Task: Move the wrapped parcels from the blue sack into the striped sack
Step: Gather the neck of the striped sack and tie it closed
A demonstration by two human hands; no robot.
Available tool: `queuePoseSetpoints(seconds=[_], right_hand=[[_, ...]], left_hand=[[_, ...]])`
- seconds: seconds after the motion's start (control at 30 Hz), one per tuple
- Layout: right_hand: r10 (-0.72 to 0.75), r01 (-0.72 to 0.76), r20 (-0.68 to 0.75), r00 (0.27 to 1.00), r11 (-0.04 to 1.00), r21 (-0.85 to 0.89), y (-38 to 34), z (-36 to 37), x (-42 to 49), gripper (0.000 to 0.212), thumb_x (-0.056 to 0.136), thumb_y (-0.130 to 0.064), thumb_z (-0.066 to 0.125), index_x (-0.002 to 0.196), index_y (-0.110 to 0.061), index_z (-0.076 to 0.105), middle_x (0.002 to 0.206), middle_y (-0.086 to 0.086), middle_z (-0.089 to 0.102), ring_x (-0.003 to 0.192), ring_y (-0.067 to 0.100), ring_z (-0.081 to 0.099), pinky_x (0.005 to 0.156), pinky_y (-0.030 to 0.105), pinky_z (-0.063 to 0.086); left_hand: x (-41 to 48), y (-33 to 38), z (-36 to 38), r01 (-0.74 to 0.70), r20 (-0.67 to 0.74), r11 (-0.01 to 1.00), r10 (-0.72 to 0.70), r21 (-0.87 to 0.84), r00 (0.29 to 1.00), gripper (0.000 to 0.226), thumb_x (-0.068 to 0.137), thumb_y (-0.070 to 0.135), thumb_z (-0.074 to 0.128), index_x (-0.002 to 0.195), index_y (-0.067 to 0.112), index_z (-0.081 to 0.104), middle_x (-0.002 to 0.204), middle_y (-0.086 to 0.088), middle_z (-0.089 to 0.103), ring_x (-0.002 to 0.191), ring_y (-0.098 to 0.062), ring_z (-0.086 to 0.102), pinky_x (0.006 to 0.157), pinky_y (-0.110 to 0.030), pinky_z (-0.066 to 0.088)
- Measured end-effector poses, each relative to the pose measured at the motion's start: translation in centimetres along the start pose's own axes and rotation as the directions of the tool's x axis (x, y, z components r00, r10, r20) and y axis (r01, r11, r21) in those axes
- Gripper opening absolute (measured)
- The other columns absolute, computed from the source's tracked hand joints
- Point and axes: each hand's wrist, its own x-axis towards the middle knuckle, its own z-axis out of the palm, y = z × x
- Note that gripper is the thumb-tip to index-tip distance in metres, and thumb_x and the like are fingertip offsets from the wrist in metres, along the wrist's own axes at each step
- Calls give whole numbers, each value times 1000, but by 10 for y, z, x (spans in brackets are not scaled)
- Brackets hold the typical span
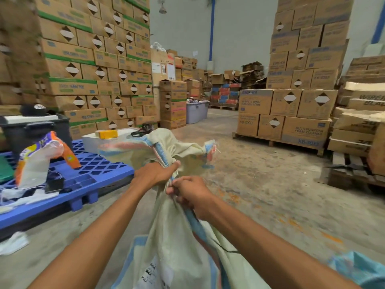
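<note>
Blue pallet left, on floor. Left hand fingers curled tight round gathered neck of striped sack; right hand just below, fingers clenched on same neck. Blue sack in lower right corner

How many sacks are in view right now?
3. The striped sack at centre, its neck gripped by the left hand and right hand; the blue sack, a corner at bottom right; an orange-and-white sack on the blue pallet, left. More may be hidden.

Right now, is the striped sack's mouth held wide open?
No, the left hand and the right hand grip the striped sack at its bunched neck.
</note>
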Motion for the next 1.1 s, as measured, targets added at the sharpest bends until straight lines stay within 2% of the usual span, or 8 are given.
queuePoseSetpoints(seconds=[0.07,0.17,0.33,0.47,0.6,0.77,1.0,1.1], right_hand=[[61,-58,-8,998,984,168,5,15,5,15,98,-8,49,92,-10,62,76,5,74,35,7,39,31,16,22],[87,-66,-73,993,965,252,12,25,17,17,95,-10,55,103,-7,69,82,3,78,41,8,41,33,16,27],[110,-77,-137,985,972,221,27,49,27,12,88,-17,67,90,-11,78,75,-4,78,43,7,39,39,14,32],[19,1,-144,989,990,143,34,66,25,6,72,-27,76,74,-28,81,78,-8,78,61,11,59,63,26,52],[-131,135,-154,979,991,9,36,71,24,10,75,-22,75,73,-29,82,79,-14,77,83,5,71,79,25,57],[-321,324,46,946,934,-153,44,71,12,17,83,-27,70,72,-33,81,69,-19,70,66,-3,54,68,23,47],[-335,341,109,936,939,-41,54,60,-10,28,87,-31,69,75,-7,76,72,-3,65,68,6,49,68,26,39],[-264,262,29,964,964,49,47,45,-9,29,94,-25,68,70,-12,76,65,-7,66,58,3,53,60,18,43]], left_hand=[[-4,-6,-8,39,175,987,-12,-153,984,103,70,95,25,99,7,71,98,-17,72,84,-31,69,73,-32,55],[-7,-24,-22,110,437,954,24,-278,899,76,73,92,26,59,19,42,50,1,35,42,-14,27,44,-24,18],[-21,-54,-23,-200,299,974,223,-108,928,45,104,30,25,70,15,51,61,1,48,54,-12,40,45,-20,30],[-19,-78,-38,-406,227,844,343,352,911,36,93,33,49,61,28,64,84,10,66,80,-14,59,75,-30,47],[-26,-72,-58,-483,381,811,353,331,855,37,96,25,53,63,23,71,66,15,63,69,-6,55,72,-25,43],[-33,-50,-70,-531,406,736,371,420,835,33,100,31,50,73,22,65,79,2,62,72,-13,51,70,-28,38],[-33,-26,-80,-573,445,739,405,355,798,38,101,33,50,67,21,63,66,10,55,65,-9,47,64,-27,35],[-31,-22,-74,-578,289,812,534,88,795,37,102,35,49,75,14,65,67,4,59,63,-10,51,62,-24,38]])
